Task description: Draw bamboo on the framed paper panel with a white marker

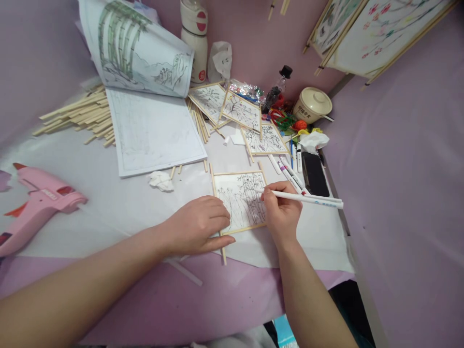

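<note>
A small drawing (pixel 232 212) with thin black bamboo-like lines lies on the table, framed by wooden sticks whose ends stick out past the corners. My left hand (pixel 201 224) rests flat on its left edge, fingers stretched out and thumb along the lower stick. In a writing grip, my right hand (pixel 284 210) is closed on a white pen (pixel 308 196). The pen's tip points left over the drawing's upper right part; whether it touches the paper I cannot tell. A second white barrel seems to run beside the pen behind the hand.
A pink glue gun (pixel 47 203) lies at left. Behind are an open picture pad (pixel 159 130), wooden sticks (pixel 87 113), a white bottle (pixel 195 43) and finished framed drawings (pixel 266 138). Markers (pixel 290 174), a black phone (pixel 314 174) and a lidded pot (pixel 312 105) stand right.
</note>
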`<move>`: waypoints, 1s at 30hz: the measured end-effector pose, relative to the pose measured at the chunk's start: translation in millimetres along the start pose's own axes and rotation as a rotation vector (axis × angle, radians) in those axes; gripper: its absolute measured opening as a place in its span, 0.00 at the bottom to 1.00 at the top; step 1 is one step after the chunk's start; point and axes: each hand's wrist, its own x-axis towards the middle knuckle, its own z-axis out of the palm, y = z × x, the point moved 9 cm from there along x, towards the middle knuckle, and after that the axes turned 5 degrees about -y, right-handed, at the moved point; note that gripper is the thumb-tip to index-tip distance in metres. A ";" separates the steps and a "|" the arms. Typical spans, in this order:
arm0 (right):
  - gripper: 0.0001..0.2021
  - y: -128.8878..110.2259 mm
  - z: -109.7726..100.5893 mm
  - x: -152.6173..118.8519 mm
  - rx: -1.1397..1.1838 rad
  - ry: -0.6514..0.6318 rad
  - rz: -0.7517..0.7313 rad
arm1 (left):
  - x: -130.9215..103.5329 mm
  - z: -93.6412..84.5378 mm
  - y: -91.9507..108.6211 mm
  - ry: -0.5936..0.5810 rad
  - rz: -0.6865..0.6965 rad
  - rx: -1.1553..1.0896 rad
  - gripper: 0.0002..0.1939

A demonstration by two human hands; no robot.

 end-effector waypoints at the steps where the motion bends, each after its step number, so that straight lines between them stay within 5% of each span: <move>1: 0.03 0.4 0.1 0.2 0.008 -0.002 0.000 | 0.1 -0.1 0.3 -0.002 0.001 0.003 0.14; 19: 0.12 0.9 6.8 -0.8 -0.011 -0.061 0.059 | 0.2 -5.0 3.3 0.031 0.016 0.049 0.15; 30: 0.04 3.3 22.8 -1.0 -0.080 -0.259 0.055 | -0.8 -4.0 0.6 0.050 0.010 0.040 0.15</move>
